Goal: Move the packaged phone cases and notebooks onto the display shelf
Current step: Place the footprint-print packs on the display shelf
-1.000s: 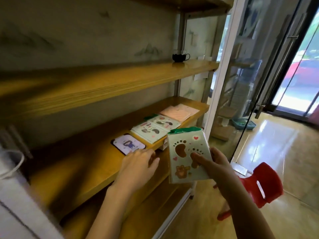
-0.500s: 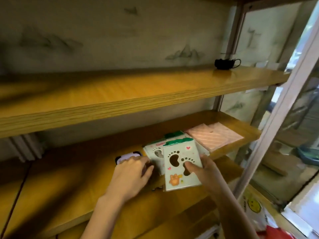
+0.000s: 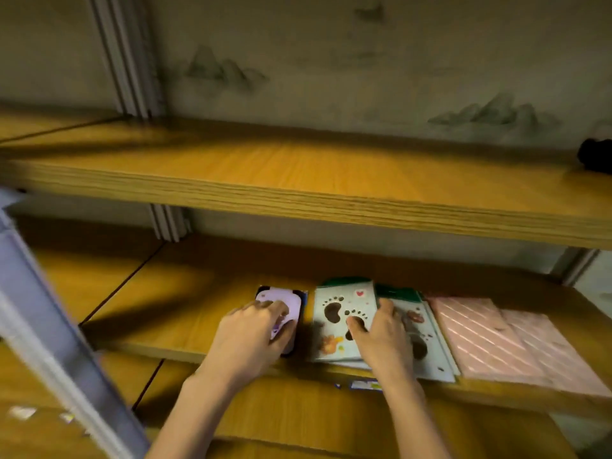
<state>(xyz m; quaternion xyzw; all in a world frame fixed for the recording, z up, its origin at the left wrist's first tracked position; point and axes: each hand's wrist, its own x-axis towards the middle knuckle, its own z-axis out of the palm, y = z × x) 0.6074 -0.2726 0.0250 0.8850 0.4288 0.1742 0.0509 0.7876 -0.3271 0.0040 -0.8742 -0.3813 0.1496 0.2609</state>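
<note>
On the middle wooden shelf (image 3: 198, 293) lies a row of packets. My left hand (image 3: 255, 332) rests flat on a lilac phone case (image 3: 281, 301) in a dark packet. My right hand (image 3: 381, 339) presses on a white footprint-pattern packet (image 3: 337, 313) with a green top, thumb on its face, lying flat on the shelf. A similar footprint packet (image 3: 420, 329) sits partly under my right hand. Two pink striped notebooks (image 3: 490, 336) lie at the right end of the row.
An upper wooden shelf (image 3: 298, 180) juts out above the row. A black object (image 3: 596, 157) sits on its right end. A grey-blue slanted bar (image 3: 49, 342) crosses the lower left. A lower shelf (image 3: 298, 415) lies beneath my forearms.
My right hand brought the footprint packet from the air down flat onto the shelf beside the lilac case. The view swung left and closer to the shelves.
</note>
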